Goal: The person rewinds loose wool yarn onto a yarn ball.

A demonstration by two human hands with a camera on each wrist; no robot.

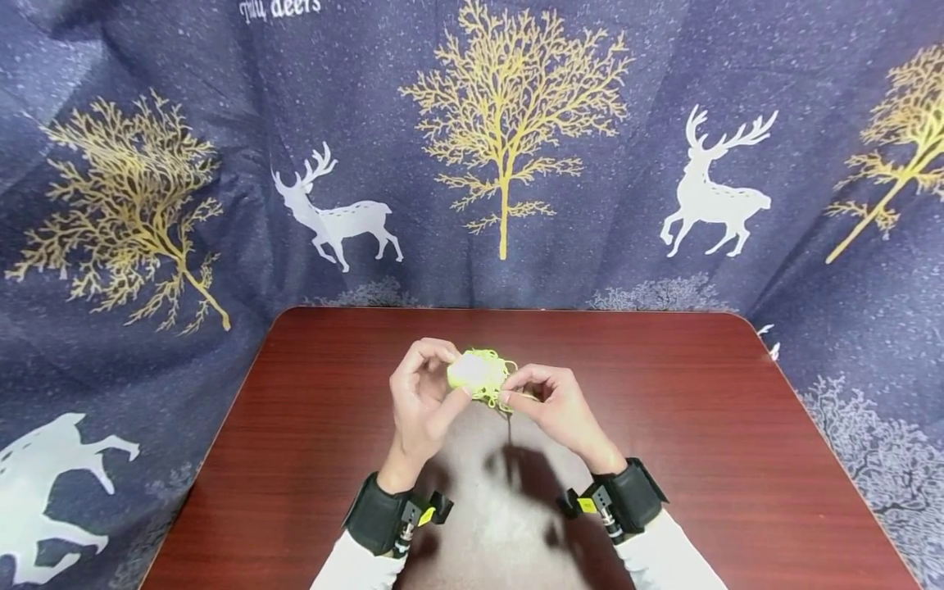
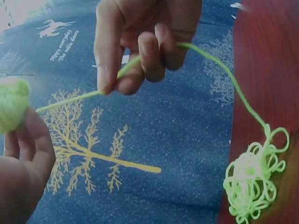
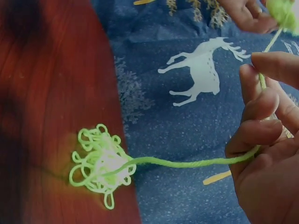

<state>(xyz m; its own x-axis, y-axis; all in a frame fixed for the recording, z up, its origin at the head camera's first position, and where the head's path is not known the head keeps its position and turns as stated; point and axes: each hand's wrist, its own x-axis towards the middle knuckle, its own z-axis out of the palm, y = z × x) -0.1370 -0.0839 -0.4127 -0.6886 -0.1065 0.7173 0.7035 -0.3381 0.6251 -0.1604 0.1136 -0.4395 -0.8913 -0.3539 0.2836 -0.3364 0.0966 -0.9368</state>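
My left hand [image 1: 424,406] holds a small ball of yellow-green yarn [image 2: 13,106] between thumb and fingers. A yarn strand [image 2: 70,100] runs from the ball to my right hand [image 1: 564,410], whose thumb and index finger pinch it. In the right wrist view, the same strand passes through the right hand's other curled fingers [image 3: 259,133]. From there it leads to a loose, looped tangle of yarn [image 3: 103,163]. The head view shows the tangle just behind the ball, partly overlapped by it; whether it touches the table is unclear.
Both hands are above a dark red wooden table [image 1: 332,459] with rounded far corners. A bright glare and hand shadows fall on its near middle. Behind stands a blue cloth [image 1: 575,213] printed with white deer and golden trees. Black straps with small cameras [image 1: 379,512] circle both wrists.
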